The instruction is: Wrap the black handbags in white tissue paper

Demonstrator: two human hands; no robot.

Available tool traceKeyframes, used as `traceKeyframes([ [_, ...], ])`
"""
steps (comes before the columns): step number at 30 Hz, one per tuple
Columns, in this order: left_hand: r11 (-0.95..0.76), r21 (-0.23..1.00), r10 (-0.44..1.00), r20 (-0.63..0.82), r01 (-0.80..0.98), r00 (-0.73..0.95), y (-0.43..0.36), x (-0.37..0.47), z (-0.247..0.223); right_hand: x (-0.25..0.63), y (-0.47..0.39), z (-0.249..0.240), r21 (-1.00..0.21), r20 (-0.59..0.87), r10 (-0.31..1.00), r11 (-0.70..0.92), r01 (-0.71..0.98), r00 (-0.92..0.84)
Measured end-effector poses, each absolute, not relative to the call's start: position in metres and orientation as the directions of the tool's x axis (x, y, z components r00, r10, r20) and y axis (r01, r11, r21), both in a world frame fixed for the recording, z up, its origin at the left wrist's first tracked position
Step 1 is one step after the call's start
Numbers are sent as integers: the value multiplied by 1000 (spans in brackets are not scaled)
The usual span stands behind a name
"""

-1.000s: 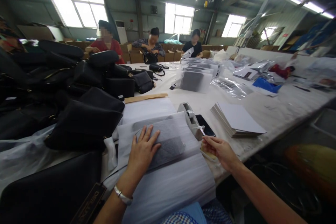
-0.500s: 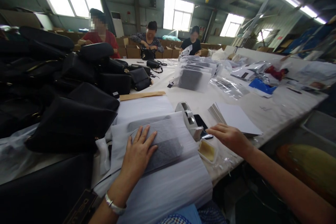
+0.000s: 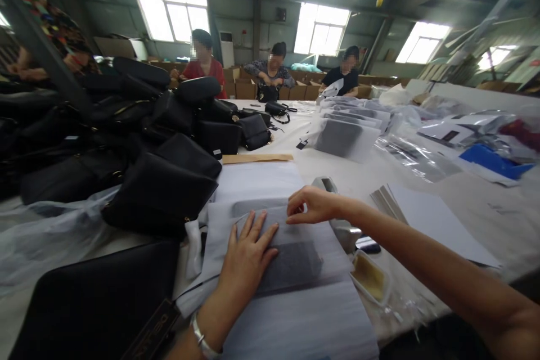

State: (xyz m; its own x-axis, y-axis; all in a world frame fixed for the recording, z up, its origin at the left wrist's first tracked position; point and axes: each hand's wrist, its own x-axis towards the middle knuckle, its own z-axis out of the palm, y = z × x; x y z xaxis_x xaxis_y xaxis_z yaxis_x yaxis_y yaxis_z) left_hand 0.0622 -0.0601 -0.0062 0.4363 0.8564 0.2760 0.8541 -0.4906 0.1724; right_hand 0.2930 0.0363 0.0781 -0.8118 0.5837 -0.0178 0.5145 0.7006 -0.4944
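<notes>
A dark flat item (image 3: 295,264) shows through thin white tissue paper (image 3: 304,315) on the table in front of me. My left hand (image 3: 248,256) lies flat on the wrapped item with its fingers spread. Over the item's upper right part is my right hand (image 3: 310,205), its fingers curled together at the paper; what they hold, if anything, is too small to make out. Partly behind my right forearm stands a grey tape dispenser (image 3: 346,235). A small tray with something yellowish (image 3: 371,278) sits to the right of the paper.
Black bags (image 3: 162,191) are heaped at the left. White boards (image 3: 439,225) lie at the right. Farther back are wrapped packages (image 3: 343,135), clear plastic sleeves (image 3: 417,160) and a blue item (image 3: 493,162). Several people work across and beside the table.
My right hand has moved left from beside the tape dispenser to over the tissue paper. My left hand stays flat on the wrapped item. The view has turned left.
</notes>
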Motion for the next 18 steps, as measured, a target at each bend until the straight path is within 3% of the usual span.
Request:
traceKeyframes([
  [5, -485, 202, 862, 276, 851, 426, -59, 62, -9, 283, 65, 79, -238, -175, 642, 708, 665, -746],
  [10, -493, 204, 856, 288, 846, 430, -59, 63, -11, 267, 67, 91, 59, -207, 656, 748, 661, -725],
  [18, -491, 208, 858, 280, 846, 430, -59, 63, -7, 254, 68, 96, 177, -222, 738, 673, 718, -637],
])
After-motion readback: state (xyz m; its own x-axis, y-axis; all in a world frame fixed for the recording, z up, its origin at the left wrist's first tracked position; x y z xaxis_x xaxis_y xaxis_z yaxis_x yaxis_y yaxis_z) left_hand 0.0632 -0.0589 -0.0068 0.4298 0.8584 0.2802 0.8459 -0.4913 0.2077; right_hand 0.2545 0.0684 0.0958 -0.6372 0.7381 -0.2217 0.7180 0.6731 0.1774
